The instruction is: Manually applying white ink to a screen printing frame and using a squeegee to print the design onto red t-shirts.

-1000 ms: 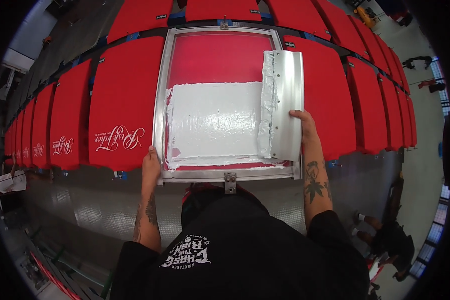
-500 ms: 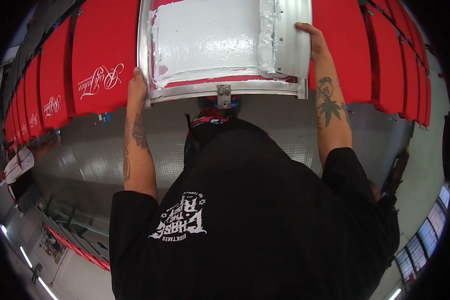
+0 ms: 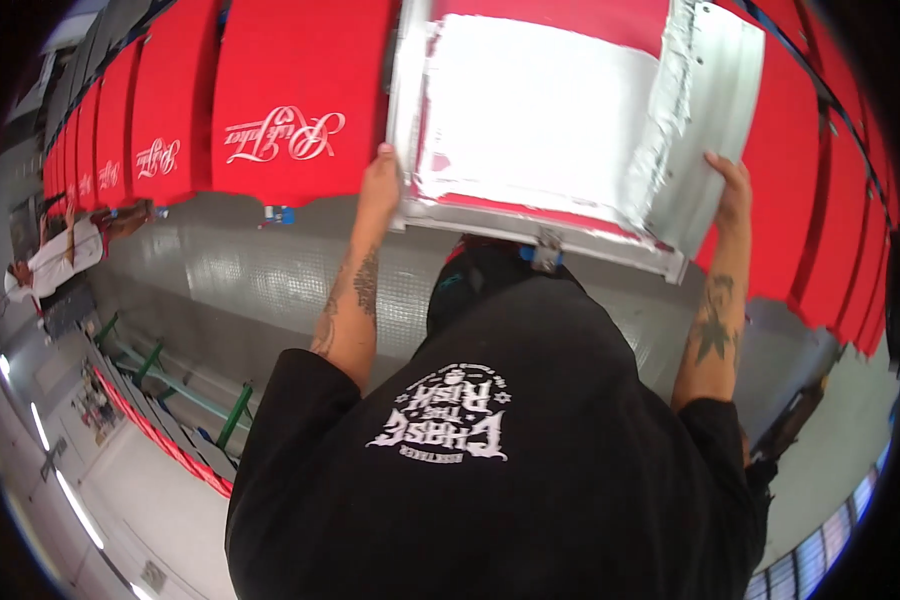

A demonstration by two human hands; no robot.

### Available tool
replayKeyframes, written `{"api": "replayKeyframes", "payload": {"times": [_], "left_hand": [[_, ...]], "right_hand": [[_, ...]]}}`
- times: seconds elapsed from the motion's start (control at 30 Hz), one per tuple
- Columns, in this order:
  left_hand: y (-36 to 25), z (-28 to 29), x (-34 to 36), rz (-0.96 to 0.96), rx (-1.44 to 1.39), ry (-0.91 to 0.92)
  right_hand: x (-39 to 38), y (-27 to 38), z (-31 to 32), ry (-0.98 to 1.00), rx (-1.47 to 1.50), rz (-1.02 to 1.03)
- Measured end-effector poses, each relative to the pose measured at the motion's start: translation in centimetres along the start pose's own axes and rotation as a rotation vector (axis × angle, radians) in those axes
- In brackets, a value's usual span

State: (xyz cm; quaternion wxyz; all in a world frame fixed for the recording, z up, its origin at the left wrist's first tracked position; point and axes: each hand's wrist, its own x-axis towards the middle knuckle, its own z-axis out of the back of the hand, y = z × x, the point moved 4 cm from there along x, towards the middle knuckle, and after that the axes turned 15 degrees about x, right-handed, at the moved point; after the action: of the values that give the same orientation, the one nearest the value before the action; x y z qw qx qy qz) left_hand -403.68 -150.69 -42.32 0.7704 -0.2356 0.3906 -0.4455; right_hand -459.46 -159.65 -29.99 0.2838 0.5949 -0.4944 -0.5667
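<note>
A silkscreen frame with a metal rim lies in front of me, tilted slightly down to the right. White ink covers much of its red-looking mesh. Along its right side rests a wide metal squeegee, its left edge caked with ink. My left hand is closed on the frame's near left side. My right hand is closed at the right side, thumb over the squeegee's outer edge; its other fingers are mostly hidden. A metal bracket sits at the middle of the frame's near bar.
Red fabric pieces with white lettering lie in a row to the left, and more red fabric continues to the right. A person in a white top stands far left beside the row. Green metal supports stand behind me, left.
The frame and both hands now appear further right and lower in the view, with the frame more tilted. Both hands keep their places on its sides. More of the person at far left shows.
</note>
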Motion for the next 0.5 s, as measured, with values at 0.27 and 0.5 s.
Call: {"api": "replayKeyframes", "payload": {"times": [0.27, 0.5], "left_hand": [[-4.0, 0.4, 2.7, 0.114, -0.233, 0.182], [-15.0, 2.6, -0.9, -0.806, 0.579, -0.273]], "right_hand": [[1.6, 8.0, -18.7, 0.275, -1.33, 0.422], [-3.3, -6.8, -18.7, 0.188, -1.487, 0.932]]}}
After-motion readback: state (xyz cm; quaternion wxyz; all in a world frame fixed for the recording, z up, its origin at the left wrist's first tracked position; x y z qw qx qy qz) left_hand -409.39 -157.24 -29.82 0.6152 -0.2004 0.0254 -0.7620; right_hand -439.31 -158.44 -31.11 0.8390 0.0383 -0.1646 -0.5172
